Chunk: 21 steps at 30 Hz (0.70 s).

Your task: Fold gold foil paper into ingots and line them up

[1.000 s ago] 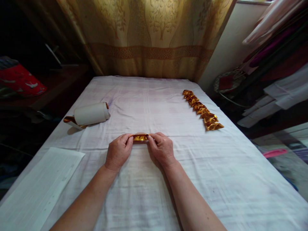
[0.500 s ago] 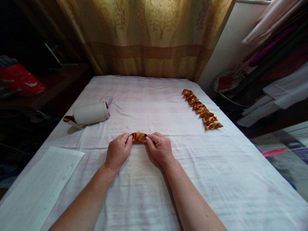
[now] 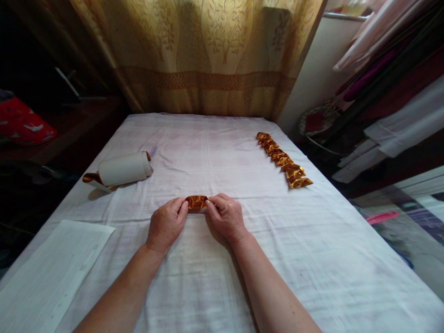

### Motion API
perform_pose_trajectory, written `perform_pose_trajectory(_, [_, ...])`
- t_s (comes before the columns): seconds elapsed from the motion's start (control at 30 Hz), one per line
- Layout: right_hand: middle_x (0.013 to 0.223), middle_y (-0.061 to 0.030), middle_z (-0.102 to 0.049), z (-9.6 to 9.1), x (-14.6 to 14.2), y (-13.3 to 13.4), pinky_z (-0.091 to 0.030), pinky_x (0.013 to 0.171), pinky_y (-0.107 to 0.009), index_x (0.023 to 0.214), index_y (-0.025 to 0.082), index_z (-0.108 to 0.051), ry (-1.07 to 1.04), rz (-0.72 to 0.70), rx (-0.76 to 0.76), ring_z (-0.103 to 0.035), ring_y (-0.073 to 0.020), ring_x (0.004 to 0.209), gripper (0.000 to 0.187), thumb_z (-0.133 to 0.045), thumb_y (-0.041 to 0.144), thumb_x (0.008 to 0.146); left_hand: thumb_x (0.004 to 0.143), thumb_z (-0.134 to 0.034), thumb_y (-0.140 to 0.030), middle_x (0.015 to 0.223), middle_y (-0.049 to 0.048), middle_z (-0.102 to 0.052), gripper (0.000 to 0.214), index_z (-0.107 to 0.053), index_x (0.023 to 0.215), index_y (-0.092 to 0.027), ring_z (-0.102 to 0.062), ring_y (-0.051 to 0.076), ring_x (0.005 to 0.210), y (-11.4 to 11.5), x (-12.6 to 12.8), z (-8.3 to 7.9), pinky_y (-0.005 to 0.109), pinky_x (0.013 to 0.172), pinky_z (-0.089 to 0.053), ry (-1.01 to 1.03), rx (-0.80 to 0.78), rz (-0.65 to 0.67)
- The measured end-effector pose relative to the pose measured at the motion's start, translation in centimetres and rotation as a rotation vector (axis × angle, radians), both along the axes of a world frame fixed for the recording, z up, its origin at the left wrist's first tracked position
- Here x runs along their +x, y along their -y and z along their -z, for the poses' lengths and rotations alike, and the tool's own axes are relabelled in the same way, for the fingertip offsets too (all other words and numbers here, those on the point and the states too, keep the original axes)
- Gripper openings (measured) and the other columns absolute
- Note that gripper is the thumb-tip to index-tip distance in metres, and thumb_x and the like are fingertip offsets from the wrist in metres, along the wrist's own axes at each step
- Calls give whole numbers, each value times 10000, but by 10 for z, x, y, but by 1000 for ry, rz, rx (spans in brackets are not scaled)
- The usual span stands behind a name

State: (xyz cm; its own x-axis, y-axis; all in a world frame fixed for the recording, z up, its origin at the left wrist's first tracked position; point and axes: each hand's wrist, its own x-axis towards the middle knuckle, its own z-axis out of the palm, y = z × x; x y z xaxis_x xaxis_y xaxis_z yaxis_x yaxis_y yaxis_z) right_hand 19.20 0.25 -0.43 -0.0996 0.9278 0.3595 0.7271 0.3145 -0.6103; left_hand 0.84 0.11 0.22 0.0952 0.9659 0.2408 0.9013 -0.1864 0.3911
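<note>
To the left, a long, flat, white paper sheet (image 3: 58, 273) lies on the white cloth-covered surface (image 3: 208, 296), with a white, gold-lined paper roll (image 3: 123, 169) beyond it. In the middle, the left hand (image 3: 166, 224) and right hand (image 3: 225, 217) pinch opposite ends of a small, shiny gold foil piece (image 3: 197, 202), fingers closed on it; over the last second its bright, narrow band has given way to a darker, creased face, suggesting shaping is under way. Farther right, crumpled gold foil pieces (image 3: 282, 159) form a slanting row.
</note>
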Motion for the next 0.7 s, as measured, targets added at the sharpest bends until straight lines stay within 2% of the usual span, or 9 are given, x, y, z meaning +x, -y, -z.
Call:
perform_pose_trajectory(0.33, [808, -31, -700, -2, 1, 0, -433, 695, -219, 856, 227, -733, -18, -3, 4, -642, -139, 733, 297, -460, 277, 961, 959, -381, -347, 874, 42, -746, 338, -685, 905, -209, -684, 189, 797, -1, -1, 3, 265, 706, -458, 61, -10, 1])
perform_pose_trajectory(0.5, [850, -20, -711, -3, 4, -2, -443, 677, -222, 947, 225, -724, -44, 73, -7, -626, -127, 679, 188, -546, 277, 917, 955, -378, -366, 880, 42, -747, 351, -693, 923, -213, -687, 192, 801, -2, -2, 7, 269, 718, -478, 117, 28, 7])
perform_pose_trajectory(0.7, [809, -10, -716, -3, 8, -5, -441, 655, -234, 865, 235, -728, 0, 85, -10, -613, -127, 640, 150, -583, 267, 888, 943, -407, -387, 907, 37, -755, 339, -704, 935, -223, -698, 191, 819, 0, 1, 3, 270, 728, -489, 163, 29, 21])
